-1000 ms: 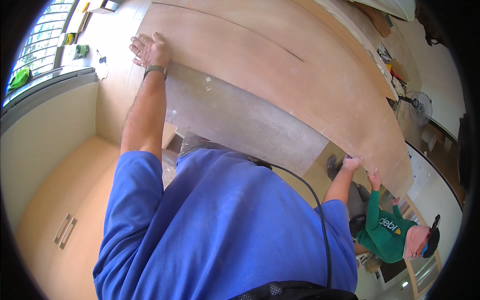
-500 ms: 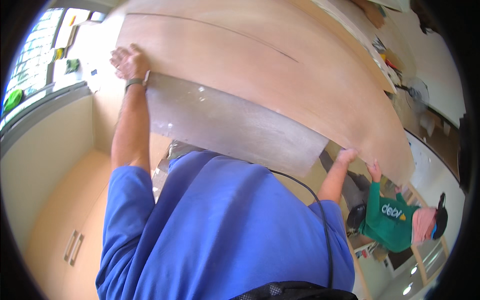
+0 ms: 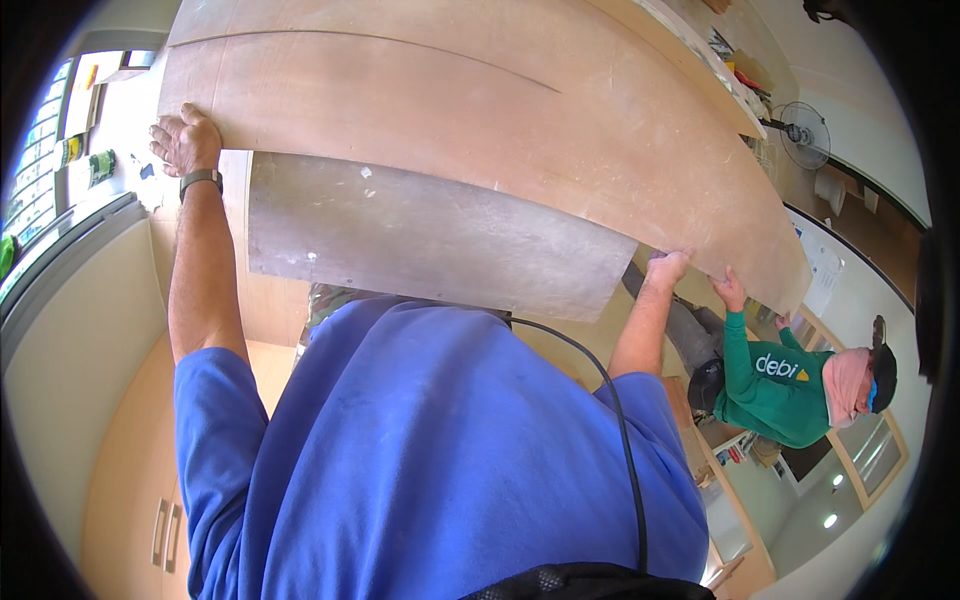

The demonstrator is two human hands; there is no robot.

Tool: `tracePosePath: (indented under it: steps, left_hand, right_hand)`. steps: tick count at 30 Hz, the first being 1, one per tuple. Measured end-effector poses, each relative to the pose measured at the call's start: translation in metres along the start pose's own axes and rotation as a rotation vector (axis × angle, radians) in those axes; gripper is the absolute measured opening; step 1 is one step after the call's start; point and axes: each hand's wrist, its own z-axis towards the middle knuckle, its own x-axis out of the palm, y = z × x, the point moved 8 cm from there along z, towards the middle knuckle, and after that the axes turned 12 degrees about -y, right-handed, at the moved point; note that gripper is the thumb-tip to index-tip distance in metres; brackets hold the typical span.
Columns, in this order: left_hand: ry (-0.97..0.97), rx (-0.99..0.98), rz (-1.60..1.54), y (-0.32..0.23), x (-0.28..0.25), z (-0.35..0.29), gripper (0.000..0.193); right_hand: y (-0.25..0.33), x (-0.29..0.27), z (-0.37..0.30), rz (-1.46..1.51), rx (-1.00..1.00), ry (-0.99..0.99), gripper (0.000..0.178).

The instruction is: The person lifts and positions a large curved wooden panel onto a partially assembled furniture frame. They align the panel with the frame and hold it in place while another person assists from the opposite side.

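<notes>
A large, thin plywood sheet (image 3: 420,110) with a pale tan face stretches across the top of the view. My left hand (image 3: 187,140), wearing a wristwatch, grips its left end near the corner, fingers bent at the edge. Farther right, my right hand (image 3: 668,267) is closed on the sheet's near edge; some of its fingers are hidden. A co-worker's hand (image 3: 731,290) holds the same edge just beyond mine. Below the plywood shows a greyish, scuffed flat panel (image 3: 430,240) with pale specks, apart from my hands.
The co-worker in a green top (image 3: 775,395) stands at the right. A fan (image 3: 803,135) is at the far right. Cabinet doors with metal handles (image 3: 165,535) are at lower left, below a grey ledge (image 3: 75,235). A black cable (image 3: 625,430) hangs over my blue shirt.
The plywood sheet has shifted left in view, along with both my hands. The co-worker's hand is still on its edge. More of the fan shows now.
</notes>
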Motion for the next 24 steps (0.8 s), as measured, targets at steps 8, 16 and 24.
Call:
tracePosePath:
  steps: [8,16,24]
  left_hand:
    - [-0.010,-0.003,0.013,0.017,0.003,0.027,0.063]
    - [-0.019,0.006,0.021,0.030,0.007,0.055,0.063]
    - [-0.051,0.006,0.024,0.055,0.007,0.098,0.062]
  right_hand:
    - [-0.002,0.003,-0.034,-0.160,0.008,0.039,0.046]
    - [-0.005,0.008,-0.071,0.003,0.041,0.162,0.055]
    - [-0.009,0.012,-0.091,-0.384,-0.070,0.214,0.059]
